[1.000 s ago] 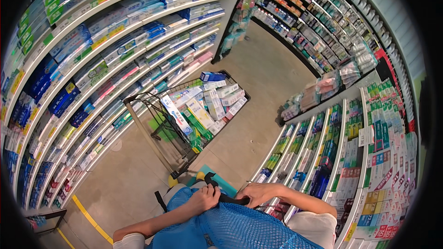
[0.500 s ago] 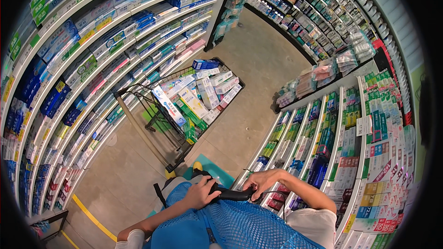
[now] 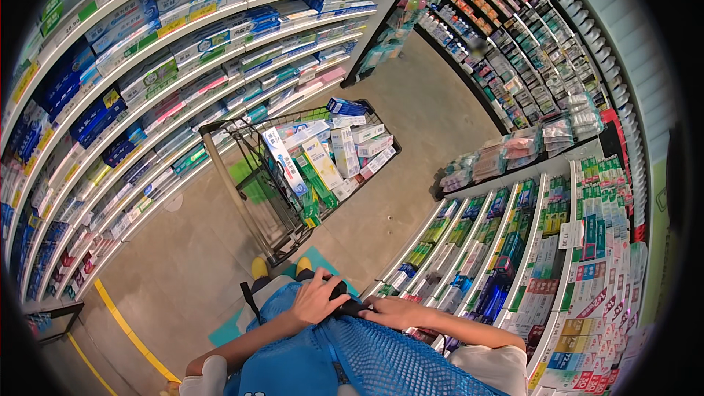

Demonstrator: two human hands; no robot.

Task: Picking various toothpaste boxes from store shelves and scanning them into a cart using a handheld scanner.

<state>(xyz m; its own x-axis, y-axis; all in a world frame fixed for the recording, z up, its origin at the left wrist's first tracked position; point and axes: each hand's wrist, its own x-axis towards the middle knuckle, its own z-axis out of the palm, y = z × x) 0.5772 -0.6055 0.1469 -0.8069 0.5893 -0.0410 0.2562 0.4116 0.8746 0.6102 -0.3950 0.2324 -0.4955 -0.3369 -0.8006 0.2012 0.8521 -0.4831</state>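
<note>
In front of my waist, both hands are on a black elongated, strap-like piece (image 3: 350, 306) whose exact kind I cannot make out. My left hand (image 3: 315, 301) curls over its left end, with a rounded black part showing beside the fingers. At its other end, my right hand (image 3: 392, 313) has its fingers closed round the piece and covers much of it. A blue mesh vest (image 3: 396, 359) hangs just below the hands.
Ahead stands a wire shopping cart (image 3: 233, 183) loaded with several toothpaste-like boxes (image 3: 323, 161). Curved shelves of boxed goods (image 3: 169, 66) rise on the left, and more shelves (image 3: 506, 249) on the right. Bagged items (image 3: 499, 158) hang at the far right aisle end.
My right hand has moved left, closer to my left hand, so less of the black piece shows between them. The view has shifted, and the cart appears farther right.
</note>
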